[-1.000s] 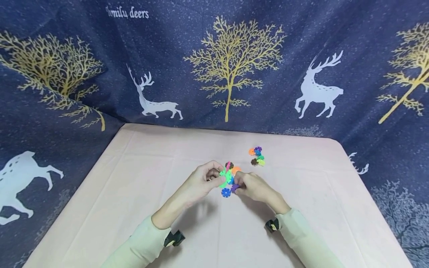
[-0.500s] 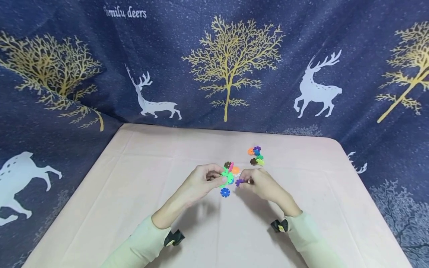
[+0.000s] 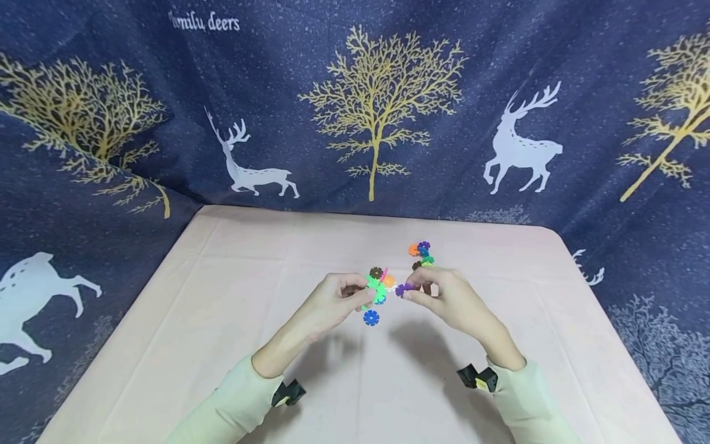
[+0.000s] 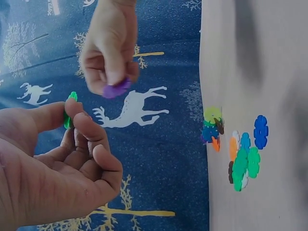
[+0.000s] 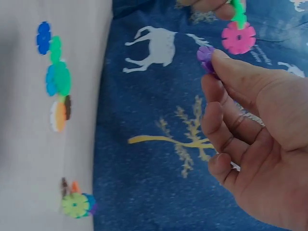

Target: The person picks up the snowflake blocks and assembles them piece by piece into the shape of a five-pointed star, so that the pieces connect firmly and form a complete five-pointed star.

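Note:
Between thumb and forefinger, my left hand (image 3: pixel 333 301) pinches a bright green notched snowflake disc (image 4: pixel 71 109). A pink snowflake disc (image 5: pixel 239 38) is joined to that green one, as the right wrist view shows. My right hand (image 3: pixel 457 299) pinches a purple snowflake disc (image 5: pixel 206 57) by its edge, a short way right of the green disc and apart from it. Both hands are raised above the table. Under and behind the left fingertips lie loose discs, among them a blue disc (image 3: pixel 371 317), an orange disc (image 3: pixel 389 282) and a brown disc (image 3: pixel 376 272).
A second small group of discs, with an orange one (image 3: pixel 413 250) and a purple one (image 3: pixel 424 245), lies farther back, partly behind my right hand. The pale pink table cloth (image 3: pixel 249 246) reaches back to a dark blue curtain (image 3: pixel 333 166) printed with deer and trees.
My right hand has drawn away to the right and slightly back with the purple disc. My left hand has stayed nearly in place, while the pink disc has turned to the right.

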`<state>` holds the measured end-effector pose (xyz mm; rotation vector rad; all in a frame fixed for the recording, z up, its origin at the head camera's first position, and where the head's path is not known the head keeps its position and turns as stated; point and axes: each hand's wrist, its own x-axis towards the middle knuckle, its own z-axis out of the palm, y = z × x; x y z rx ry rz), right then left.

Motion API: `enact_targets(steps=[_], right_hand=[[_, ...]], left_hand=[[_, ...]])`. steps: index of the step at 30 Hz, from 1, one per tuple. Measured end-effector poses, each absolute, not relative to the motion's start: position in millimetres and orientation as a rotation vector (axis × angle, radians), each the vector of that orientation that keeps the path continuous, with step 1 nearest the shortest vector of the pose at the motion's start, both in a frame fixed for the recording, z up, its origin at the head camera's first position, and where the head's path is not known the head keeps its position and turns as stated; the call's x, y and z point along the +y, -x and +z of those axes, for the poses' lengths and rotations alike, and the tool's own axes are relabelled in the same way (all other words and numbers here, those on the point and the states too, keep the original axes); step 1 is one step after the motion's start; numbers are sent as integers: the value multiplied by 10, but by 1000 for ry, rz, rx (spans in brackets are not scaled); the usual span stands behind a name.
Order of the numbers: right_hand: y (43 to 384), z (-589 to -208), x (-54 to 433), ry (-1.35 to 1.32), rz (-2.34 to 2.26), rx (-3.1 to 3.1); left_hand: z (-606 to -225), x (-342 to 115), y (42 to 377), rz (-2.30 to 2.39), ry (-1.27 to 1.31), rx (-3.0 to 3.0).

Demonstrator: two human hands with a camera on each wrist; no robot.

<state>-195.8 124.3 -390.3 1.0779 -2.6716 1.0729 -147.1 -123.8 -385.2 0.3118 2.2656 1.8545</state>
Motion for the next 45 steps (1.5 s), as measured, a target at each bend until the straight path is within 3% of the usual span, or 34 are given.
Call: enact_targets(steps=[45], right_hand=[[1807,-3796,1138,-1295,1196,-2140]], left_hand=[[-3826,-1053,1492,1996,-300,2027]])
